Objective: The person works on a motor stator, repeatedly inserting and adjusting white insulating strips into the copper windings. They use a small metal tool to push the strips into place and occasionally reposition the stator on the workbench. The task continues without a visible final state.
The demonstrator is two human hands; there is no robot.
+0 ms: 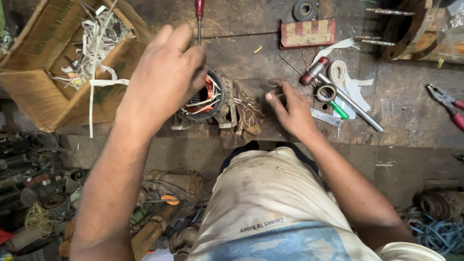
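Peeking from under the left hand, the round metal motor stator with copper windings sits mid-frame on the scuffed desk. Left fingers curl over it, grip unclear; right hand pinches thin wire. Red-handled screwdriver is cut off above.

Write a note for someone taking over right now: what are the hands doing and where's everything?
Left hand: curled over the motor stator, fingers at its copper windings.
Right hand: pinching thin wires beside the stator.
Stator sits on the workbench, white insulation strips showing in the windings.
Red-handled screwdriver lies just beyond; hammer, tape roll and pliers to the right.
Windings still loose, not tied.
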